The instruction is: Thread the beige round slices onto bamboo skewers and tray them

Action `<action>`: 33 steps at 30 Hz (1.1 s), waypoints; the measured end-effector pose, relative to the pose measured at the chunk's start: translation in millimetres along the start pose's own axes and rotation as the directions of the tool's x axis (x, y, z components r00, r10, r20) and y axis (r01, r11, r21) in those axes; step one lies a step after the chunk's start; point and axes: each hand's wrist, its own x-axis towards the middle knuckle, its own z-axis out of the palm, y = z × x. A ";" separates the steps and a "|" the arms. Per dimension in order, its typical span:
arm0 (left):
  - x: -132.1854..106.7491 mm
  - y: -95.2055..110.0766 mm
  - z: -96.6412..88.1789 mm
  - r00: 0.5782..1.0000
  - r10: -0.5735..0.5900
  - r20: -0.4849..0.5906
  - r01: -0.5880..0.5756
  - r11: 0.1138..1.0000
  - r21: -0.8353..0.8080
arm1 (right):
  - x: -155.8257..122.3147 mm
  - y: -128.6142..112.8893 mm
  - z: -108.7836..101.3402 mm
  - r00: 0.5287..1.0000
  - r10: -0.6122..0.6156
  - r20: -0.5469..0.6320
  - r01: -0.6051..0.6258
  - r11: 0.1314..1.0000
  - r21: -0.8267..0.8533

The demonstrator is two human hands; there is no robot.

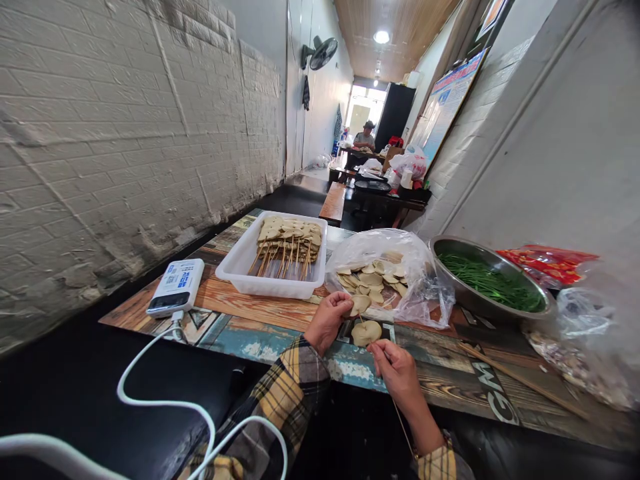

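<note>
My left hand is closed in a pinch on a pale round food slice at the mouth of a clear plastic bag holding several such slices. My right hand is pinched on a thin bamboo skewer that carries another round slice near its tip. The skewer's tail runs back past my right wrist. Both hands hover just above the painted wooden table.
A white tray of finished skewers stands behind my left hand. A power bank with a white cable lies at the left. A metal bowl of green stems, loose skewers and plastic bags sit at the right. A person sits far down the corridor.
</note>
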 end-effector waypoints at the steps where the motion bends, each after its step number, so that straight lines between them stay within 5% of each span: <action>1: 0.1 -0.3 -0.2 1.000 0.001 -0.001 -0.001 1.000 0.003 | 0.2 0.7 0.2 1.000 0.003 0.004 -0.003 1.000 0.001; 33: 1.7 -4.6 0.3 0.997 0.072 -0.022 -0.070 0.993 0.096 | 4.8 -0.8 4.0 0.999 0.045 -0.003 -0.045 0.998 0.048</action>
